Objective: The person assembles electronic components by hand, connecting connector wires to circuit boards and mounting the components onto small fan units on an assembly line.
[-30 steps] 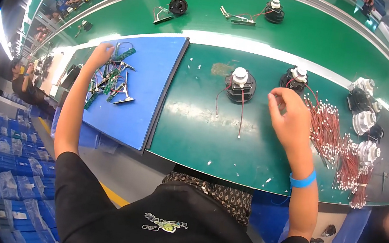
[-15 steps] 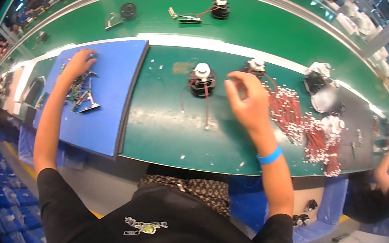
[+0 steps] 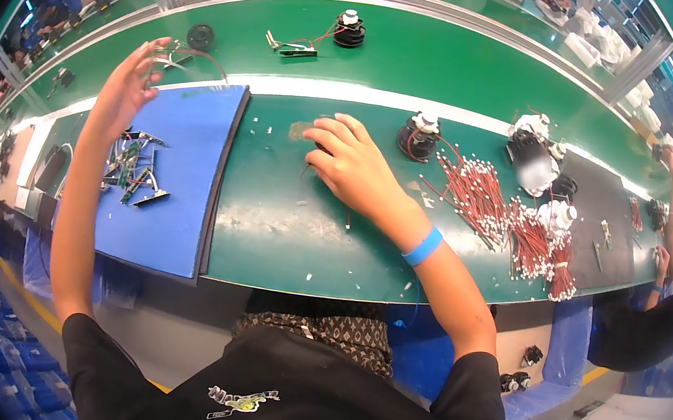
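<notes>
lettering marks shirt; left hand pinches red wire; right hand: i cannot tell.

The left forearm rose almost vertically, its wrist nearly in line with it. The left hand was raised higher than the right, fingers slightly apart and bent inward at the tips. The right forearm slanted up and leftward from a bent elbow, ending in a near-straight wrist. The right hand faced palm down, its fingers arched toward the left; the back of the hand hid how far they closed.
</notes>
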A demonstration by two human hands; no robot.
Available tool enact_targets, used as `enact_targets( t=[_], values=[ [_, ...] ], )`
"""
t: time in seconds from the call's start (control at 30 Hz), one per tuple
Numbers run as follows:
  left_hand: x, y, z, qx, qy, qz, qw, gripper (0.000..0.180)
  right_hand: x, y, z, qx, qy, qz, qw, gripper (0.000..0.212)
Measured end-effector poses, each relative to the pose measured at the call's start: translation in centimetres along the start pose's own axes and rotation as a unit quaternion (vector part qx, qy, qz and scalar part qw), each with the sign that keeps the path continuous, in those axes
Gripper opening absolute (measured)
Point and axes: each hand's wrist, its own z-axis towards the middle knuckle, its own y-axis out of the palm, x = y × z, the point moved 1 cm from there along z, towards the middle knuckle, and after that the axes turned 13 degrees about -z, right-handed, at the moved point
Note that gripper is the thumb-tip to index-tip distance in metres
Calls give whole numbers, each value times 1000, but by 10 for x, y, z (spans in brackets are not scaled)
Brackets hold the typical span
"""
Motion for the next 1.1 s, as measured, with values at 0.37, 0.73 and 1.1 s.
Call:
enact_targets(
  t=[0.37,0.73,1.1],
  values=[
    [-59,103,-56,-213,-141,-187,949,41,0,-31,9,119,352,438,818,21],
    [-109,129,-78,-248,-244,-237,907,41,12,-60,-3,144,430,555,697,30],
    [-114,135,-84,-247,-294,-212,899,39,-2,-53,-5,144,395,419,804,12]
  ],
)
